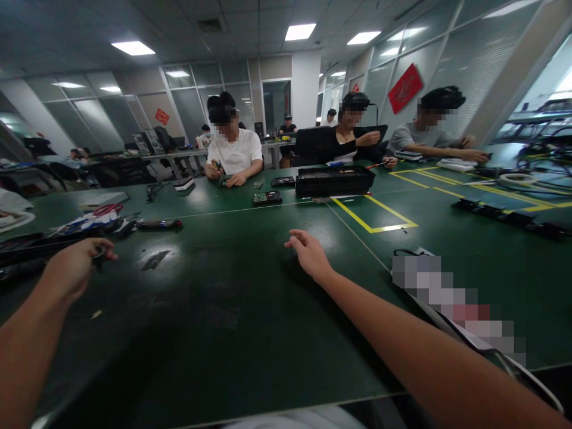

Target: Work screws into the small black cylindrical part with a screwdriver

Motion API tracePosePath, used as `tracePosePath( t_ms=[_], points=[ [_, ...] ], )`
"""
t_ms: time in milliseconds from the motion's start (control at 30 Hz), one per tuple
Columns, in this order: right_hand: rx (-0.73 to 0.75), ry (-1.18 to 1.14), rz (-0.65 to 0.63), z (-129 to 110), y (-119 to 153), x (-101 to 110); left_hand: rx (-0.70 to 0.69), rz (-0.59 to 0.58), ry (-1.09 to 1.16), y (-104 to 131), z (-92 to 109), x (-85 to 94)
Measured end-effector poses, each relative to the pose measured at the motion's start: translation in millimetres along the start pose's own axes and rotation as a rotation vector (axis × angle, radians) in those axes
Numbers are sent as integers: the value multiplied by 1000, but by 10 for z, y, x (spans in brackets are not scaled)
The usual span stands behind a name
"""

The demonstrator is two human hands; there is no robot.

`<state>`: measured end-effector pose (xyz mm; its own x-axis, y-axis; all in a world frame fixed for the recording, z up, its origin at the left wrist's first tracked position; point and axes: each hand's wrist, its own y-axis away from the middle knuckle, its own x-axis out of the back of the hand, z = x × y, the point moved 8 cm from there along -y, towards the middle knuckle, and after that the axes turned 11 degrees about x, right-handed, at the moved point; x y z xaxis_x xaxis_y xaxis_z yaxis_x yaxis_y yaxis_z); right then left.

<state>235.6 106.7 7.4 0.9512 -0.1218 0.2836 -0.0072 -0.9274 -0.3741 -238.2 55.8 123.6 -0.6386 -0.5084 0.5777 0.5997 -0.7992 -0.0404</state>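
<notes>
My left hand is raised at the left of the table, its fingers curled round a small dark ring-shaped thing. Most of that thing is hidden, so its exact kind does not show. Over the middle of the green table, my right hand is held with loosely bent fingers apart and nothing visible in them. Just beyond my left hand lie a dark cylindrical tool with a red end and a heap of tools and cables. A dark flat patch marks the tabletop between my hands.
Across the table, a person in white handles small parts. Near them are a green circuit board device and a long black bin. Two more people sit at the right. Black parts and a blurred-out strap-like item lie on the right.
</notes>
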Motion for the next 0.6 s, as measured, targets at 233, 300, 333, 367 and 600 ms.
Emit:
tracePosePath(
  t_ms=[233, 300, 333, 367, 600],
  points=[
    [238, 188, 100, -541, 133, 208, -254, -304, 269, 588, 712, -1105],
    [308, 237, 122, -678, 194, 235, -348, -307, 90, 897, 812, -1456],
    [337, 237, 137, -730, 224, 244, -371, -341, 12, 1046, 813, -1647],
    [353, 217, 149, -766, 249, 249, -396, -388, -54, 1186, 794, -1833],
    [384, -139, 205, -839, 324, 269, -535, -616, -159, 1605, 531, -2425]
  ],
)
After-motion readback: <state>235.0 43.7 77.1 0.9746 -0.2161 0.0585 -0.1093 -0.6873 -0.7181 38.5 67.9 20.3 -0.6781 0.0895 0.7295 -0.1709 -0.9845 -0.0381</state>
